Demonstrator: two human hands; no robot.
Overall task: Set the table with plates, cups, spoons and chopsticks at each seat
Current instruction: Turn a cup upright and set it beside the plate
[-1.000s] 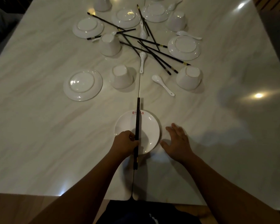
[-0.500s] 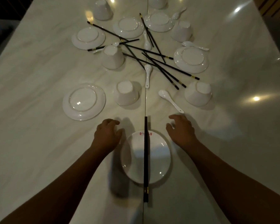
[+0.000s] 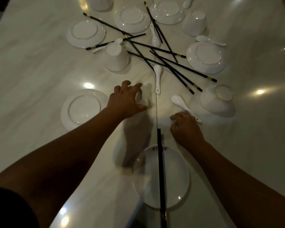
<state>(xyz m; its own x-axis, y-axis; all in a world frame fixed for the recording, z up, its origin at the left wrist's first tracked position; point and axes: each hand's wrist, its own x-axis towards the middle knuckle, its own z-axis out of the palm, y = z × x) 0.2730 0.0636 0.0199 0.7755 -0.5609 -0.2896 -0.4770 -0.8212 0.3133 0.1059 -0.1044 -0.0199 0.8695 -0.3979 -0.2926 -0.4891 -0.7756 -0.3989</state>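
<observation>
A white plate (image 3: 176,178) lies right side up near me, with a pair of black chopsticks (image 3: 160,170) laid straight across it. My left hand (image 3: 127,101) reaches past it and grips an upside-down white cup (image 3: 142,100), which the hand mostly hides. My right hand (image 3: 186,127) has its fingers curled at the handle end of a white spoon (image 3: 179,101) that lies on the marble table (image 3: 39,66).
Further out lie several upside-down plates, one at the left (image 3: 82,109), more upside-down cups (image 3: 116,57) (image 3: 219,99), a spoon (image 3: 158,76) and a tangle of black chopsticks (image 3: 168,63). A seam runs down the table's middle.
My left hand let go of the chopsticks on the near plate and moved forward onto the cup. My right hand moved forward to the spoon's handle. The view shifted forward.
</observation>
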